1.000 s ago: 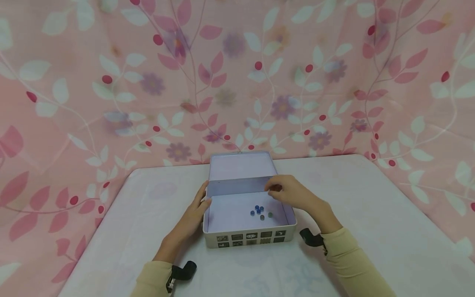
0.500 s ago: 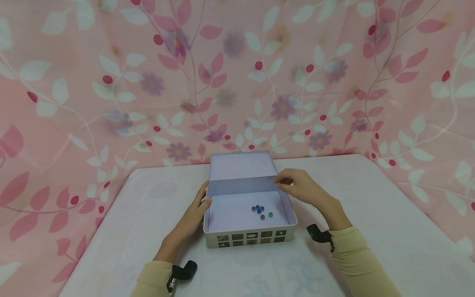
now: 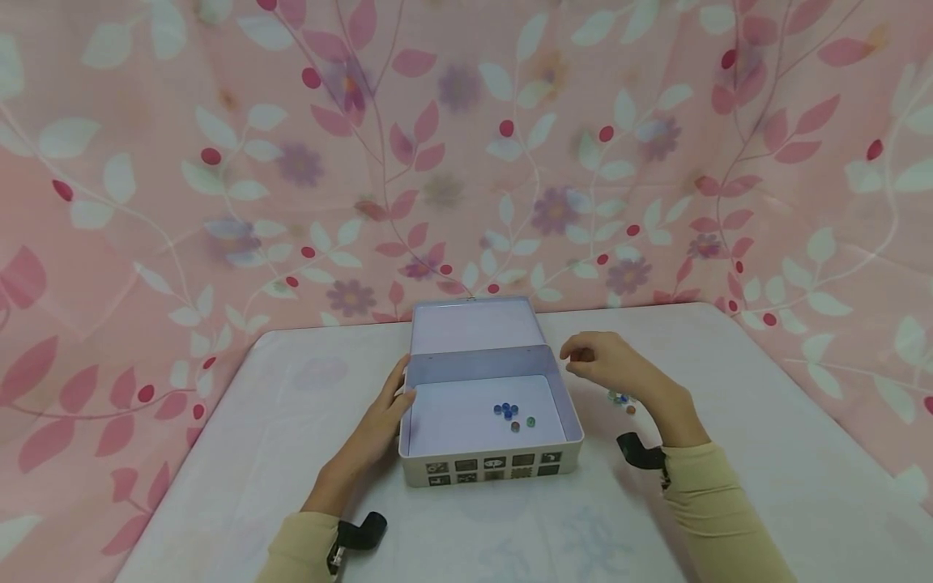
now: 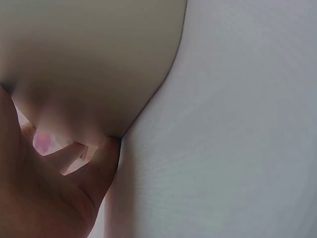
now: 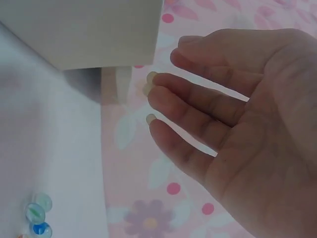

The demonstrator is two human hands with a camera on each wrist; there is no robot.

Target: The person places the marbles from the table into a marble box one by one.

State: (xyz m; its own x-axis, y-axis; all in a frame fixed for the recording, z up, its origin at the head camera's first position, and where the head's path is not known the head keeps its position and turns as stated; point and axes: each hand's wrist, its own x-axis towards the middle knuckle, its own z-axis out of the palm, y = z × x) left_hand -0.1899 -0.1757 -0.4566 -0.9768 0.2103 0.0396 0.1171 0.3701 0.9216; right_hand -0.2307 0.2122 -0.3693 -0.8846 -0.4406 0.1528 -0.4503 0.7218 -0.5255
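A pale hinged tin box [image 3: 490,471] with small dark pictures along its front stands on the table, its lid [image 3: 477,325] tipped back. Several glass marbles [image 3: 508,410] lie on the box floor, right of centre: a blue cluster plus a green and a brownish one. My left hand [image 3: 379,421] grips the box's left wall, thumb over the rim; in the left wrist view its fingers meet the box side. Just right of the box, my right hand [image 3: 605,362] hovers with nothing held; its loosely bent fingers [image 5: 183,101] spread apart in the right wrist view.
More glass marbles [image 3: 621,398] sit on the white-covered table [image 3: 714,389], below and partly behind the right hand; green, blue and orange ones show. A pink floral cloth [image 3: 466,162] hangs behind the table. Black wrist cameras [image 3: 641,452] stick out from both sleeves.
My right hand has moved right, from over the box to outside its right wall, uncovering the marbles on the table. The left hand and the box have stayed put.
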